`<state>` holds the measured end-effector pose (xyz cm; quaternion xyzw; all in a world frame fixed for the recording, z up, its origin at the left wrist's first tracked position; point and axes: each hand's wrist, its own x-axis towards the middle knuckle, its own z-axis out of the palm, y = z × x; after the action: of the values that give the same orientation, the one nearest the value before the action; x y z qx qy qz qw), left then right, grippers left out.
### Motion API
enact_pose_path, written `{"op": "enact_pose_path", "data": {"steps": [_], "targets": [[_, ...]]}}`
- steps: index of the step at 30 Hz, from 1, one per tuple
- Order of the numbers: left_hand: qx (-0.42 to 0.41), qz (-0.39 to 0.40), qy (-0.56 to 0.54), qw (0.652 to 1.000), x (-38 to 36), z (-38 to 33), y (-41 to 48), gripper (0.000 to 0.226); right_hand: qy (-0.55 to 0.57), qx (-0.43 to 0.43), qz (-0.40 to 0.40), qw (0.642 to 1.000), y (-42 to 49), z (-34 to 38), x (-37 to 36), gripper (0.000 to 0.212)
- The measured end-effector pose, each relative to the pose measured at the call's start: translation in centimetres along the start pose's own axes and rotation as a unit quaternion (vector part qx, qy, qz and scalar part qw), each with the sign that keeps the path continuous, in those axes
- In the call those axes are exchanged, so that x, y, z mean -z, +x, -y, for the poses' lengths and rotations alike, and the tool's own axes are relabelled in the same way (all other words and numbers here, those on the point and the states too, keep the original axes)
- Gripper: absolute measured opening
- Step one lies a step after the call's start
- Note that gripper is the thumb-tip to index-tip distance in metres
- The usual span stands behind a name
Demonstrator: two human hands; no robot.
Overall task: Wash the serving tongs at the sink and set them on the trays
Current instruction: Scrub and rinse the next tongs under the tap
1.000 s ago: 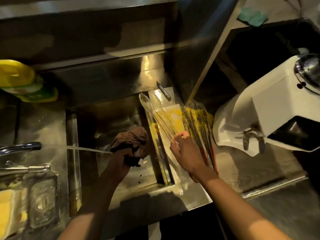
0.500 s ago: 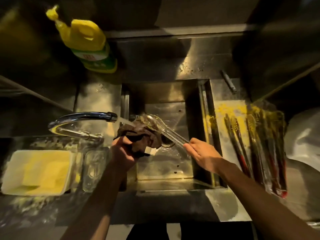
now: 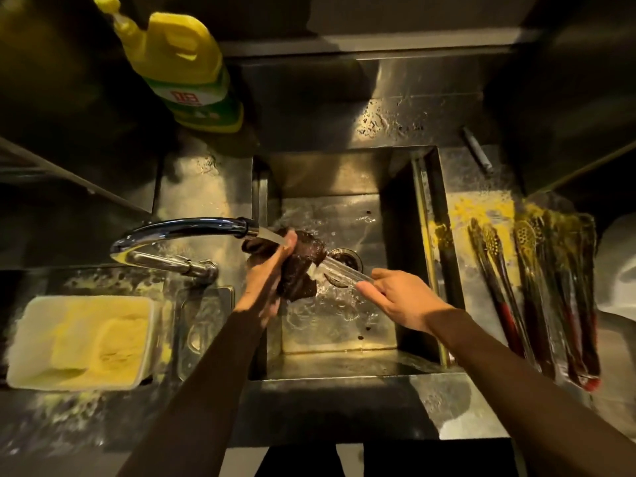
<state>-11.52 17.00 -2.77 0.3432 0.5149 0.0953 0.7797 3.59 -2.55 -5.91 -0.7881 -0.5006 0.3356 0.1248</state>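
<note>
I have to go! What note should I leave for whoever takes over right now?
Left hand grips the dark cloth under the running tap.
Right hand holds one pair of tongs by its end, over the sink; the cloth covers its other end.
More tongs lie right of the sink; washed or not, unclear.
Left: finish scrubbing, rinse, set it on the trays (not clearly seen).

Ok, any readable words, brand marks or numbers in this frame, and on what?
Yellow detergent bottle: large red characters on a white label band, tilted and too blurred to read.
Rest of its green label: nothing legible.
No other text shows in this view.
</note>
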Motion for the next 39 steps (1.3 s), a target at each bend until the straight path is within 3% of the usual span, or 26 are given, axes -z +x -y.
{"op": "enact_pose_path", "data": {"steps": [2, 5, 7, 10, 12, 14, 18, 20, 24, 28, 33, 37, 39], "targets": [[0.014, 0.013, -0.032, 0.999, -0.3, 0.1, 0.4, 0.014, -0.012, 0.001, -0.014, 1.0, 0.6, 0.3, -0.6, 0.077], [0.026, 0.017, 0.022, 0.999, 0.2, 0.2, 0.6, 0.008, -0.028, 0.017, -0.038, 0.999, 1.0, 0.0, -0.2, 0.073], [0.009, -0.003, 0.052, 0.999, 0.9, 0.4, 1.0, 0.028, -0.039, 0.034, -0.039, 0.998, 1.0, -0.2, 0.7, 0.059], [-0.029, -0.034, 0.035, 0.998, 1.1, 0.3, 0.9, 0.084, -0.046, 0.046, -0.014, 0.998, 0.7, -0.4, 1.3, 0.057], [-0.048, -0.047, 0.02, 0.998, 1.1, 0.2, 1.1, 0.094, -0.047, 0.036, -0.004, 0.998, 0.5, -0.6, 1.0, 0.06], [-0.064, -0.045, 0.045, 0.996, 1.0, 0.2, 1.2, 0.076, -0.035, 0.019, 0.005, 0.999, 0.6, -0.6, 0.4, 0.066], [-0.056, 0.036, 0.062, 0.996, 1.3, 0.4, 0.8, 0.049, -0.1, -0.022, -0.011, 0.995, 1.0, -0.2, -0.4, 0.07], [-0.066, 0.03, 0.076, 0.995, 1.5, 0.4, 0.8, 0.051, -0.127, -0.026, -0.036, 0.991, 0.9, -0.6, -0.2, 0.077], [-0.127, -0.006, 0.14, 0.982, 0.9, 0.0, 0.5, 0.021, -0.121, -0.013, -0.037, 0.992, 0.1, -1.7, 0.2, 0.081], [-0.112, -0.057, 0.071, 0.99, 0.6, 0.4, 0.0, 0.021, -0.09, -0.025, -0.056, 0.994, -0.4, -1.7, -0.2, 0.081], [0.019, 0.03, -0.084, 0.996, 2.2, 0.6, -0.3, 0.021, -0.001, -0.082, -0.05, 0.995, -2.0, -2.4, -1.5, 0.083], [0.032, 0.05, -0.086, 0.995, 2.9, 0.2, -0.9, 0.034, 0.118, -0.12, -0.112, 0.979, -2.4, -2.1, -1.8, 0.08], [0.03, 0.023, -0.087, 0.995, 2.8, 0.0, -0.9, 0.029, 0.109, -0.106, -0.13, 0.98, -2.0, -1.5, -1.3, 0.086]]}}
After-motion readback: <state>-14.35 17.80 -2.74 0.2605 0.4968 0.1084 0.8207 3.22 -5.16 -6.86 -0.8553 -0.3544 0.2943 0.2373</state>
